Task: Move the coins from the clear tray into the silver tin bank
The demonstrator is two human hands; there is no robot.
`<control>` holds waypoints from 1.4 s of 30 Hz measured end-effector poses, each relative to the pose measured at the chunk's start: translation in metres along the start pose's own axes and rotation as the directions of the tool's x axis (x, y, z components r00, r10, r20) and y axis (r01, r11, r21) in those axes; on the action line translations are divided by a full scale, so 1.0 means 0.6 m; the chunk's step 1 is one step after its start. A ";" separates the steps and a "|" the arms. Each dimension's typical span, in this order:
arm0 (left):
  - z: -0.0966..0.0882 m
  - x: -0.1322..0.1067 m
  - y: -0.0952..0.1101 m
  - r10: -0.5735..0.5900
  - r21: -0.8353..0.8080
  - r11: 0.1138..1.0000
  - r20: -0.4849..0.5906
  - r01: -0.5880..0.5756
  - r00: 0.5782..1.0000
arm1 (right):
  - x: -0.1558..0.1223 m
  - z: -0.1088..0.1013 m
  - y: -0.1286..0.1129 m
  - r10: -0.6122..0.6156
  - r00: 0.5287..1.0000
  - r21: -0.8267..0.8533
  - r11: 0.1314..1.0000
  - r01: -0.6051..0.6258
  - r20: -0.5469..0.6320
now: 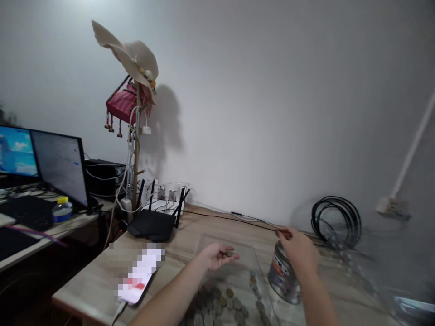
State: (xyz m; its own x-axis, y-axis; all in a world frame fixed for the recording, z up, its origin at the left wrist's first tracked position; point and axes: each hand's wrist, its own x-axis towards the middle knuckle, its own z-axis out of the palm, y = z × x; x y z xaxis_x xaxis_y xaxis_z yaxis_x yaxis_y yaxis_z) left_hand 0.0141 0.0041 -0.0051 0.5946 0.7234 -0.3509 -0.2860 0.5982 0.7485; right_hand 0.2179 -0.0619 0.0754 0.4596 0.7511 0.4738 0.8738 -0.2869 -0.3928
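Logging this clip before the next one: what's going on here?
A person's left hand holds what looks like a coin over a clear tray with loose coins in it. The right hand is at the top of a printed tin beside the tray; whether its fingers hold anything is unclear.

Insp.: L hand [219, 257] & R hand [299, 250] bare. L forearm [178, 290] & R forearm [315, 294] bare to lower frame edge, slim, smooth-contoured, tapering twd wrists. Fingernail detail indistinct, img. soft.
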 end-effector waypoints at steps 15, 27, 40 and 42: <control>-0.020 0.009 -0.020 0.065 -0.045 0.997 -0.021 -0.066 0.998 | -0.001 -0.002 0.070 0.072 0.997 -0.260 0.963 -0.076 -0.025; -0.026 0.020 -0.027 -0.041 -0.119 0.991 0.204 0.066 0.978 | -0.100 0.131 -0.088 -0.626 0.642 0.358 0.780 0.514 0.442; -0.030 0.016 -0.024 -0.052 -0.031 0.998 0.166 0.058 0.985 | -0.012 0.022 0.056 -0.015 0.987 0.012 1.000 0.017 -0.158; -0.026 0.012 -0.022 -0.050 -0.023 0.998 0.134 0.054 0.990 | -0.001 0.015 0.077 0.090 0.991 -0.067 0.993 -0.097 -0.102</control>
State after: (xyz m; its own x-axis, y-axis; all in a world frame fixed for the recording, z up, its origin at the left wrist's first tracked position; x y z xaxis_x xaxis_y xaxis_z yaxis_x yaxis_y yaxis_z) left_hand 0.0107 0.0067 -0.0262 0.7037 0.6395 -0.3095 -0.2704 0.6440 0.7156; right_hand 0.2568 -0.0702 0.0500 0.5500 0.6577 0.5146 0.8338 -0.3977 -0.3828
